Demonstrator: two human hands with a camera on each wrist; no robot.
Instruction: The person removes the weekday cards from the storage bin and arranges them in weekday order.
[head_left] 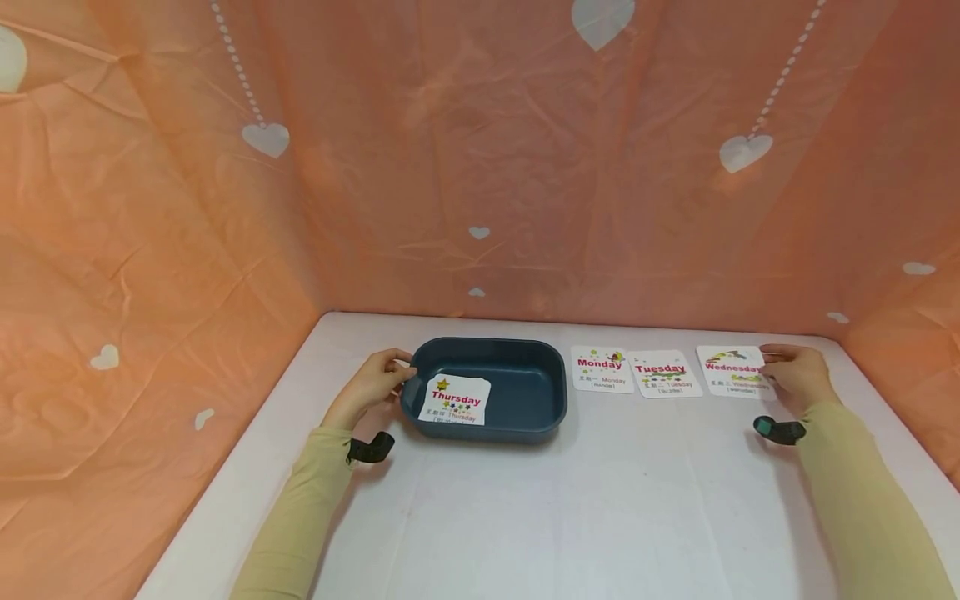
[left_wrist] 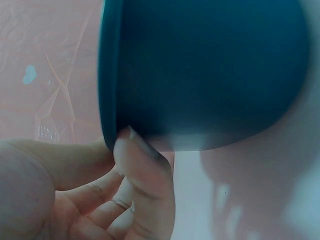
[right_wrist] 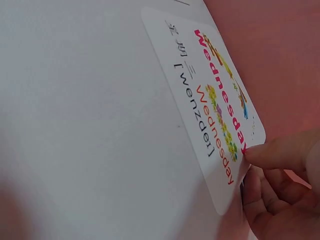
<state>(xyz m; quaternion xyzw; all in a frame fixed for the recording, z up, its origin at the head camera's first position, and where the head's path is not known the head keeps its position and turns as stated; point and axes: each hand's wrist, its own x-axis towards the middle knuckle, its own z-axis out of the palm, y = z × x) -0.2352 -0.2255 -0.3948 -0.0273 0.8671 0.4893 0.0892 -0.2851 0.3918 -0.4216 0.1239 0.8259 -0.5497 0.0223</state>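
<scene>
My left hand [head_left: 377, 382] pinches the left rim of a dark blue oblong basin [head_left: 525, 432] between thumb and finger; the left wrist view shows the basin's outer wall [left_wrist: 210, 75] close up. Inside the basin a white card reading Thursday [head_left: 457, 398] leans at the left end. At the right, my right hand [head_left: 798, 379] pinches the right edge of the Wednesday card [head_left: 731, 372], thumb on its printed face and fingers curled at its edge in the right wrist view. Left of it lie the Tuesday card [head_left: 666, 374] and the Monday card [head_left: 602, 370].
The cards form a row on the white table [head_left: 585, 517], right of the basin and near the back edge. An orange cloth [head_left: 480, 167] with white hearts rises behind and at both sides. A black wrist-worn device [head_left: 371, 448] juts out beside the left wrist, another [head_left: 780, 431] beside the right.
</scene>
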